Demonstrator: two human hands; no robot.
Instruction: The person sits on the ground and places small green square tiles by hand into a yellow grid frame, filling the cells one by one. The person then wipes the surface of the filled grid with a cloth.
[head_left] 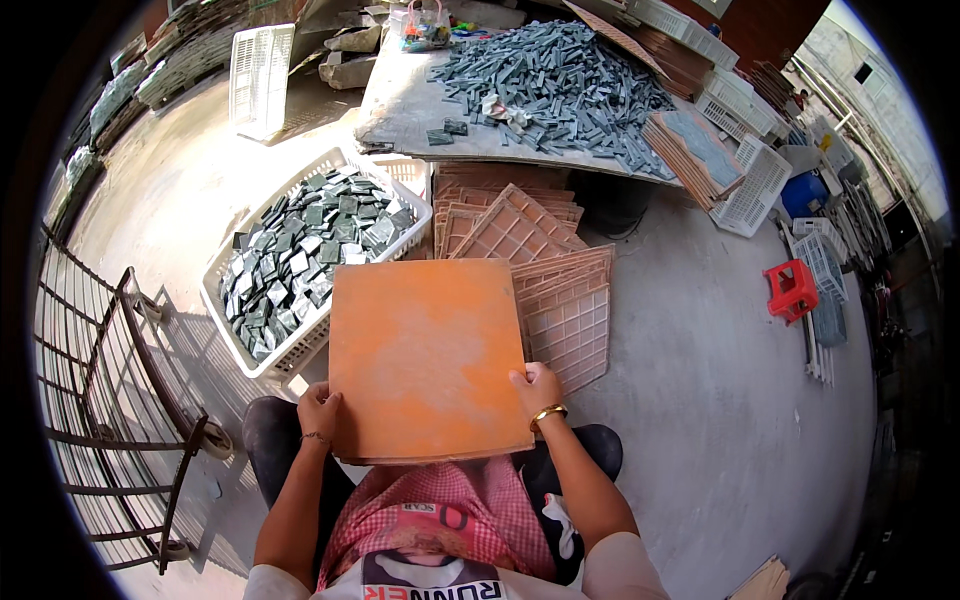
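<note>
A square orange board (430,360) lies in front of me above my lap, its face flat and scuffed with pale patches. My left hand (320,412) grips its left edge, thumb against the rim. On the opposite edge my right hand (538,390) is closed in the same way, a gold bangle on that wrist. The fingers beneath the board are hidden. Just beyond the board are stacked brown grid-patterned trays (565,320), some turned at an angle. To the left stands a white plastic crate (418,235) heaped with small dark green square tiles (300,250).
A table (400,110) at the back bears a large pile of grey-green stone strips (560,85). On the left is a wheeled metal rack (140,400). A red stool (790,290) and white crates (755,185) are at the right. Another white crate (262,80) stands far left.
</note>
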